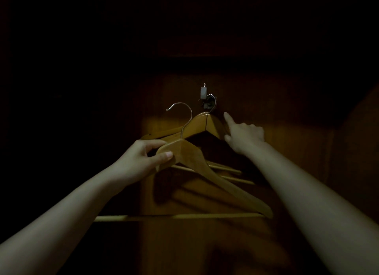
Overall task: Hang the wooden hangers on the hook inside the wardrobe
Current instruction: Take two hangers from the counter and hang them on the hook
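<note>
The wooden hanger [190,153] I was carrying was in the air in front of the wardrobe's back panel [287,151], tilted so that its right arm sloped down towards me and its crossbar [178,217] lay level below. Its wire hook [182,110] stood up free, just left of the wall hook [204,94] and not on it. My left hand [141,161] gripped this hanger at the top of its left arm, close to the neck, with fingers curled over the wood and the thumb pressed on the near face.

Behind it a hung hanger [196,127] was already on the wall hook, lying close against the panel; thin wooden bars showed lower down behind my hanger, and I could not tell how many hangers hung there.

My right hand [246,137] was at the right arm of the hung hanger, index finger [227,118] stretched up towards the wall hook, the other fingers curled and the thumb [227,138] at the wood's edge. Whether it gripped the hanger or only touched it, I cannot tell; the rest of the wardrobe was too dark to make out
</note>
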`<state>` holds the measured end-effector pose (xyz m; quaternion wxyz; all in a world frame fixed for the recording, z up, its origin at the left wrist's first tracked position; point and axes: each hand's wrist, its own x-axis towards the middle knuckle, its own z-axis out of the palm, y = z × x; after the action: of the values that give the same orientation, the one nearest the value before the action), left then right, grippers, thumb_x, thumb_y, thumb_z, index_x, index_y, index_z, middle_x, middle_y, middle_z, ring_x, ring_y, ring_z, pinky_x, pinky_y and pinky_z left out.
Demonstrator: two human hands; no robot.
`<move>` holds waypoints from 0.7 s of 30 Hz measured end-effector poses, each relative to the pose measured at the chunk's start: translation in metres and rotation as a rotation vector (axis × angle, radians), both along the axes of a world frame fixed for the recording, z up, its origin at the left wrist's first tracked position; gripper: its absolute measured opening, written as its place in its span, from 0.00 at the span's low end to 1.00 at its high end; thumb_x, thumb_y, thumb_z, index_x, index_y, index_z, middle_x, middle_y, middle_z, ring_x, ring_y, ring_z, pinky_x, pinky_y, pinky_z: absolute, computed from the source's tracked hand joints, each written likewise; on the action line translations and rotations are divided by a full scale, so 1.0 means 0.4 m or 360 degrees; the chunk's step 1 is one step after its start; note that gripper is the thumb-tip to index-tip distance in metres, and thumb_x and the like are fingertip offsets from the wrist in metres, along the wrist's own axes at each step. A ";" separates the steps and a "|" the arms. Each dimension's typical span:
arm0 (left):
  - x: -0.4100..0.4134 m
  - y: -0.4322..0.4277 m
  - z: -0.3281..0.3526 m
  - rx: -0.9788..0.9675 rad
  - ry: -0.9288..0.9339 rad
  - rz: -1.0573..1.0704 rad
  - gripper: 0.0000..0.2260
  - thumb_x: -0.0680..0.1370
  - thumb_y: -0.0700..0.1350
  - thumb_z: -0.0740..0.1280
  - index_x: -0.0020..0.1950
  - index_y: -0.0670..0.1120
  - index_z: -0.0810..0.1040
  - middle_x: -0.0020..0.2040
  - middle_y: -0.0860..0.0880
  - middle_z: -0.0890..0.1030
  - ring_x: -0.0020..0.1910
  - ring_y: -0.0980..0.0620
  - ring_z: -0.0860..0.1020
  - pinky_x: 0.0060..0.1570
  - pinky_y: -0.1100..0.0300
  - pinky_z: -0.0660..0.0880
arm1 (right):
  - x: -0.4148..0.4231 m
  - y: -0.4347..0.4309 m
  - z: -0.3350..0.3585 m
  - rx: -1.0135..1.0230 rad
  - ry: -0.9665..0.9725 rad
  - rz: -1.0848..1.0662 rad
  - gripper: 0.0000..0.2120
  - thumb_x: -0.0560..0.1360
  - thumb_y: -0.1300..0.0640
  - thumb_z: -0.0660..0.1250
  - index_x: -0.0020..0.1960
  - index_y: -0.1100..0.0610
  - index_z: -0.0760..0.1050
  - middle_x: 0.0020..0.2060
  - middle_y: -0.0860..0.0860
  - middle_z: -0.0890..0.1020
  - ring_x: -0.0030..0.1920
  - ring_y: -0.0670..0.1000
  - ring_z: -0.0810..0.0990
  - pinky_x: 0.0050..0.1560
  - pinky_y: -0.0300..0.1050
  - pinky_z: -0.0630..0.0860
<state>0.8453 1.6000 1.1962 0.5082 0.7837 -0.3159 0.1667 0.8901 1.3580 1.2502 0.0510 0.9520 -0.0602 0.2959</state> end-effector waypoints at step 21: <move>0.025 -0.135 0.041 0.0196 -0.0266 -0.0012 0.09 0.78 0.47 0.62 0.58 0.52 0.73 0.51 0.55 0.78 0.47 0.59 0.78 0.42 0.66 0.76 | -0.174 -0.022 -0.153 0.0199 -0.0331 0.1097 0.37 0.77 0.53 0.62 0.75 0.41 0.40 0.69 0.45 0.62 0.61 0.44 0.69 0.54 0.34 0.69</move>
<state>0.8553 1.5459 1.2126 0.4315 0.7956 -0.3698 0.2101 0.8204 1.3493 1.1888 -0.1164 0.8825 0.2413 0.3866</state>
